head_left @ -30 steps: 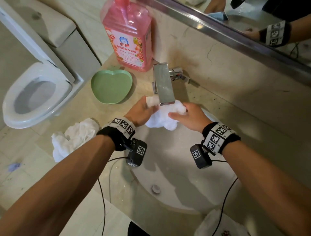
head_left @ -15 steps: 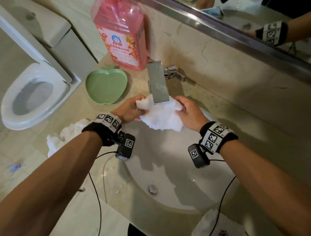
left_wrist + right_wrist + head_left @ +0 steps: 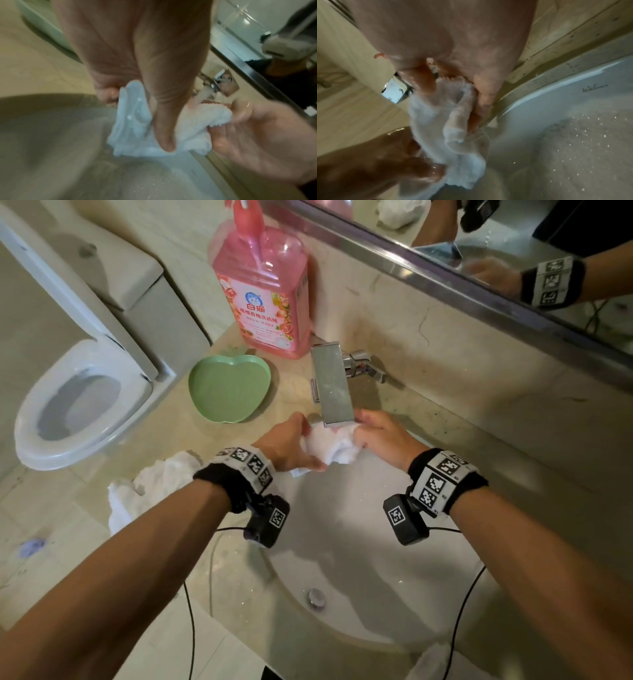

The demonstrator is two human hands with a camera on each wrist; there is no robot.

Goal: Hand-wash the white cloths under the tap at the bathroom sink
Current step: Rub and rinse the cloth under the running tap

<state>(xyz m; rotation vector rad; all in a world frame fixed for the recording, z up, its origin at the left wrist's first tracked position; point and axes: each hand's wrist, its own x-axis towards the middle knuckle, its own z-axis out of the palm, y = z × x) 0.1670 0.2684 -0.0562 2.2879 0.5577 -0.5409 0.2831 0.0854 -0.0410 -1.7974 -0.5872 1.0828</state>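
A wet white cloth (image 3: 337, 446) is bunched between both hands under the flat chrome tap (image 3: 332, 385), over the back of the white sink (image 3: 359, 570). My left hand (image 3: 294, 445) grips its left end, thumb pressed into the folds (image 3: 164, 135). My right hand (image 3: 380, 436) grips the right end, fingers curled round the cloth (image 3: 453, 111). Water drops fleck the basin (image 3: 582, 142). Another crumpled white cloth (image 3: 150, 491) lies on the counter to the left of the sink.
A pink detergent bottle (image 3: 263, 299) stands behind a green apple-shaped dish (image 3: 229, 388) left of the tap. More white cloth (image 3: 435, 662) lies at the sink's front edge. A toilet (image 3: 75, 402) stands at the left; a mirror (image 3: 513, 244) runs along the back wall.
The hands have come closer together, squeezing the cloth into a tighter bundle under the spout. The head view has tilted up a little.
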